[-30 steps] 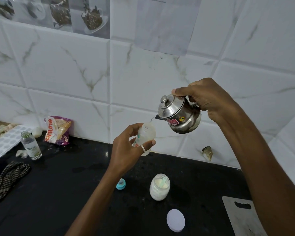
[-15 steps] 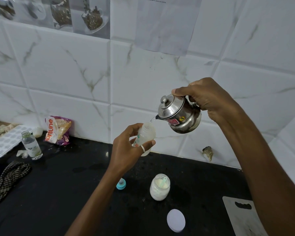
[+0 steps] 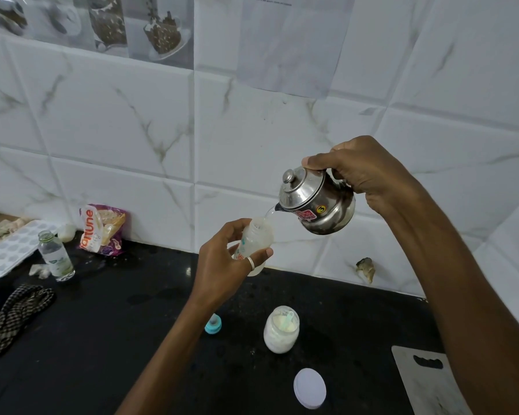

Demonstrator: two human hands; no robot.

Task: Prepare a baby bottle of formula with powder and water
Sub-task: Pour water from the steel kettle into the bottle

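Fingers (image 3: 261, 254) of our left hand (image 3: 222, 265) wrap round the baby bottle (image 3: 256, 238), holding it in the air with its open neck up. Our right hand (image 3: 363, 172) grips the handle of the small steel kettle (image 3: 318, 205), one finger pressed to its top.

Nearest us on the black counter (image 3: 87, 339) lies a white lid (image 3: 309, 388), flat, with a pale cutting board (image 3: 426, 381) just to its right. Beyond the lid stands the open powder jar (image 3: 281, 329), a light scoop (image 3: 286, 320) resting inside, and left of it the blue teat cap (image 3: 213, 324), well apart from the bottle. Above these our hands meet: the kettle is tipped, its spout just over the bottle's mouth, and a thin stream of water (image 3: 268, 212) runs in. So we judge the step in hand to be the filling with water. How high the level stands we cannot tell, since our fingers cover much of the bottle's wall, nor whether powder is already inside.

Next, we think, the kettle must be righted gently so the stream stops without dribbling down the neck, then set down, freeing our right hand for the scoop or the teat cap.

Farther back sit a checked cloth (image 3: 12, 313), a small glass bottle (image 3: 56, 256), an ice tray (image 3: 9, 250) and a printed packet (image 3: 102, 229) against the tiled wall (image 3: 117, 130).
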